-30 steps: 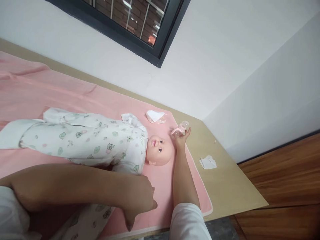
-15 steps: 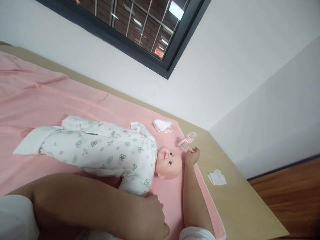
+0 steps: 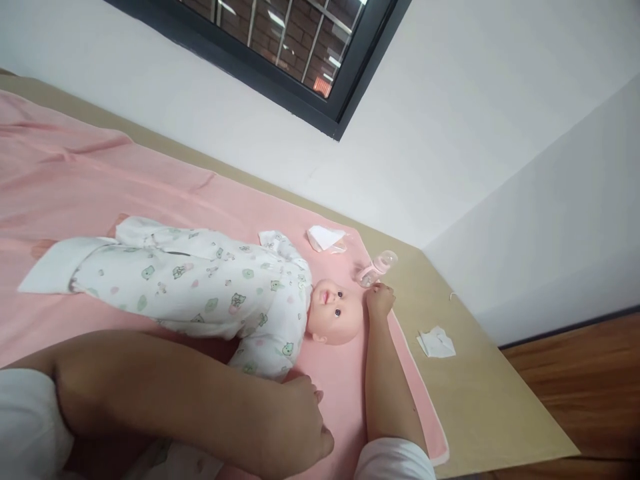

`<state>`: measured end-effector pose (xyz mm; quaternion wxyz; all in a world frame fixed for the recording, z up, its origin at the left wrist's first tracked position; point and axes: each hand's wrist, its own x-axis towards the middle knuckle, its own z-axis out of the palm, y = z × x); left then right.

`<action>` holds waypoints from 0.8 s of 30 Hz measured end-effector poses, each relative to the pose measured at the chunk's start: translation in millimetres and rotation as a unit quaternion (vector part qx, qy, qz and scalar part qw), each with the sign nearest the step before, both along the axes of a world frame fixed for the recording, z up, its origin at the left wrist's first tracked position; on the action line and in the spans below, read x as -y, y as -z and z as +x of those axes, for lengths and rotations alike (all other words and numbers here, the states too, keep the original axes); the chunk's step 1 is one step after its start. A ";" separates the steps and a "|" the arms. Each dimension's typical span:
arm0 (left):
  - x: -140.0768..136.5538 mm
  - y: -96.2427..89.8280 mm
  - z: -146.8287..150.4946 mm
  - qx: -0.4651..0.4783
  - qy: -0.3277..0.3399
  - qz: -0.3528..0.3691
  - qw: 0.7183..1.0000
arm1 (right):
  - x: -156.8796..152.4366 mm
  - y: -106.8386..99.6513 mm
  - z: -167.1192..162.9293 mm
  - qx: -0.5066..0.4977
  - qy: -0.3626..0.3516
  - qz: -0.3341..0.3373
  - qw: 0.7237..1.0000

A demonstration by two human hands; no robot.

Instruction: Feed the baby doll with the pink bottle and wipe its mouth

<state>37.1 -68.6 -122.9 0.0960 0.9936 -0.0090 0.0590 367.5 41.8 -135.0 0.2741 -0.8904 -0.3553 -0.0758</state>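
Head view: bottle (image 3: 379, 269) is just beside the right hand (image 3: 381, 298), arm (image 3: 393, 380) outstretched. Left hand (image 3: 300, 423) curls near the doll (image 3: 265, 290) (if either grips, I cannot tell).

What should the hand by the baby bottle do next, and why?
Perhaps ease the right hand gently back from the bottle: it looks curled beside the bottle, not wrapped around it, and the doll's head is close by, so going slowly could avoid a bump.
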 end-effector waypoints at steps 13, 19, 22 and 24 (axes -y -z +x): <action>5.6 -32.8 -15.8 -0.050 0.062 0.035 0.996 | -3.1 5.9 10.8 -0.036 -0.004 0.003 0.999; 5.2 -38.6 -16.7 -0.072 0.079 0.027 0.994 | -3.4 3.0 9.5 -0.042 0.004 0.009 0.999; 5.6 -39.8 -16.6 -0.069 0.085 0.018 0.994 | -2.6 1.8 7.4 -0.045 0.015 -0.002 0.999; 6.3 -39.0 -16.5 -0.051 0.082 0.019 0.995 | -1.9 1.4 6.4 -0.047 0.020 -0.010 0.999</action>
